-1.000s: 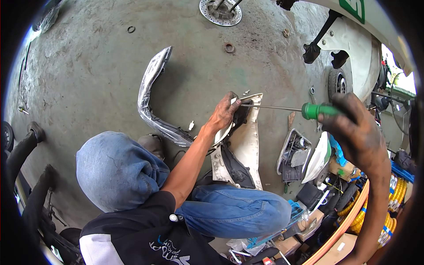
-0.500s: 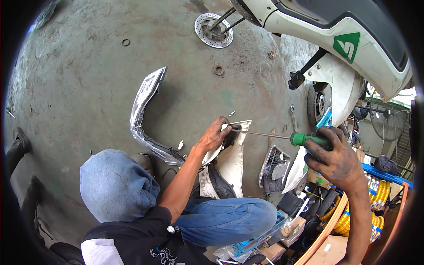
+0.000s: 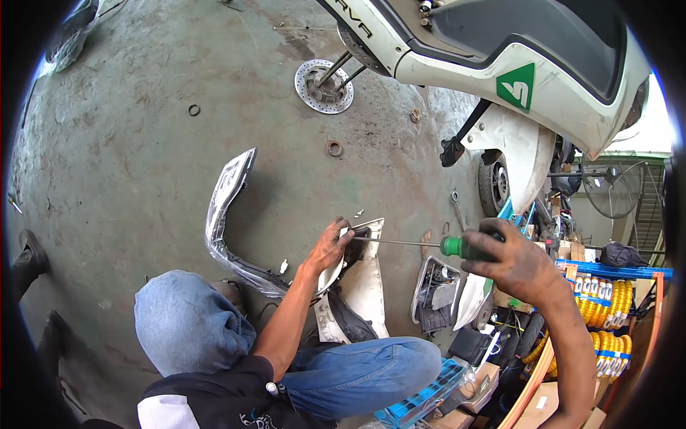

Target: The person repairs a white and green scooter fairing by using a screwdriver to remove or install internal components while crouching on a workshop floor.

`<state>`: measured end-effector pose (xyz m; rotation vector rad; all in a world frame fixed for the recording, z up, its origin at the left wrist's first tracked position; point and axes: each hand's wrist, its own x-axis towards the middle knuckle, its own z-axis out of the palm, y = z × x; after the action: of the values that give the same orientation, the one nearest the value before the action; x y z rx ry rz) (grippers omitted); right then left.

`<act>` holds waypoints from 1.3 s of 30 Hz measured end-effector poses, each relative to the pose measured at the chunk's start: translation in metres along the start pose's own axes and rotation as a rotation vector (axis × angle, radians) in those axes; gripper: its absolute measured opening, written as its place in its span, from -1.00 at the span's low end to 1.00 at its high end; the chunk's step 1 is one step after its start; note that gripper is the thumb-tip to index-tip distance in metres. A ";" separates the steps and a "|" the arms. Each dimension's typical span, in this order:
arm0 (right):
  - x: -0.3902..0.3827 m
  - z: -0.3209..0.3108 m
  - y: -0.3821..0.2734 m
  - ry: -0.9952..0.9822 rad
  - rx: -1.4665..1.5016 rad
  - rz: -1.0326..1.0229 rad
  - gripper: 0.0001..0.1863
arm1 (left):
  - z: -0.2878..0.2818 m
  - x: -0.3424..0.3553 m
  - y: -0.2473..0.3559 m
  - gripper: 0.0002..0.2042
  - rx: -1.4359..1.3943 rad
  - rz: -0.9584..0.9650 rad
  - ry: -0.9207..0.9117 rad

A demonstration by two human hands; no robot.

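My left hand (image 3: 331, 247) is closed on a white plastic body panel (image 3: 370, 275), which has dark parts on its inner side. From the right, my right hand (image 3: 511, 261) grips a screwdriver (image 3: 451, 246) by its green and black handle. The long thin shaft runs left to the panel beside my left fingertips. Whether its tip sits in a screw is too small to tell. A curved lamp unit (image 3: 223, 218) with a clear lens lies left of the panel. Small white pieces (image 3: 359, 213) rest on the floor just beyond it.
A white two-wheeler (image 3: 464, 71) fills the upper right. A brake disc (image 3: 324, 86) and a metal ring (image 3: 334, 148) lie farther off, a wrench (image 3: 457, 209) nearer. Yellow coils (image 3: 611, 300) stand on a rack at right. Another person's shoe (image 3: 31, 249) shows far left.
The whole view has shifted, so the floor things appear lower and slightly left. My right hand has turned a little around the screwdriver handle; both hands keep their holds.
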<state>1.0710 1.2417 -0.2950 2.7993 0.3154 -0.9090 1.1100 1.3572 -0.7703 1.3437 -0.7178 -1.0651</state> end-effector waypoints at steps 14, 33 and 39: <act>0.003 0.008 -0.025 0.213 0.768 0.994 -0.83 | -0.001 -0.010 0.017 -0.62 -0.059 0.159 0.111; 0.004 0.023 -0.013 0.465 0.351 0.271 -0.58 | 0.004 0.008 -0.016 -0.36 -0.111 0.051 0.085; -0.002 0.031 -0.027 0.358 0.408 0.785 -0.57 | 0.009 0.001 -0.002 -0.55 -0.231 0.102 0.069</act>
<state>1.0452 1.2602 -0.3220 2.9891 -0.9664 -0.3027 1.1017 1.3530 -0.7711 1.1282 -0.5868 -0.9837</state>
